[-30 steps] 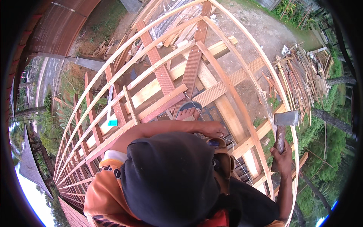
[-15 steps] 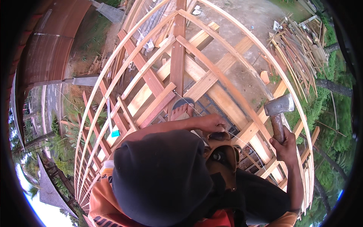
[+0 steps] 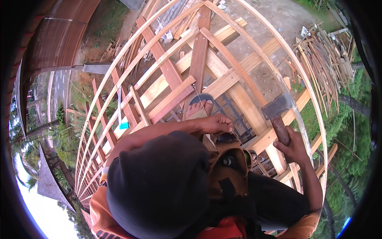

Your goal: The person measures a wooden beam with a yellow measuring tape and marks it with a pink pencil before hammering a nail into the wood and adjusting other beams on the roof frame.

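While the right hand [image 3: 295, 146] is gripping the dark wooden handle of a steel-headed hammer [image 3: 277, 113], that hammer is standing upright, its head just beside a pale curved wooden batten [image 3: 301, 79] at the frame's right edge. Left of it, the left hand [image 3: 215, 123] is pinching closed on something too small to tell, above a sandalled foot [image 3: 199, 106] resting on a reddish wooden beam [image 3: 197, 59]. Between the timbers, wide gaps are opening onto bare ground far below. Beyond the rim, a heap of scrap wooden strips [image 3: 326, 59] is lying well apart.
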Available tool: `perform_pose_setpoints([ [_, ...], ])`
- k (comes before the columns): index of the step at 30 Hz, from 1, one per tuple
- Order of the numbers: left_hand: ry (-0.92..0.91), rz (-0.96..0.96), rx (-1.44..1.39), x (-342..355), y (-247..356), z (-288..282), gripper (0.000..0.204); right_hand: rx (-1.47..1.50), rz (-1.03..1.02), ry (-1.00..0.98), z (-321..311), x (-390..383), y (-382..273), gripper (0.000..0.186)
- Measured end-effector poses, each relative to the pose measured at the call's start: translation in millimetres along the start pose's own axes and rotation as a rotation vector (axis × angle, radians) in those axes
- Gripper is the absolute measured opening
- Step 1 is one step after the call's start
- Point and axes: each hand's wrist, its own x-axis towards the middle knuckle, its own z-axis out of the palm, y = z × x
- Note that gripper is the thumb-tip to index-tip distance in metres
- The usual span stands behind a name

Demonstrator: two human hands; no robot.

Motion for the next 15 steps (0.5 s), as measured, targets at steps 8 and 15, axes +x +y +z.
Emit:
perform_pose_setpoints([
  [8,0.062,0.338,0.266,63,18,7,0.017,-0.032,0.019,0.026,-7,-6,-15,0.04],
  [15,-0.046,0.198,0.178,70,11,13,0.017,0.018,0.103,0.134,-6,-40,10,0.037],
])
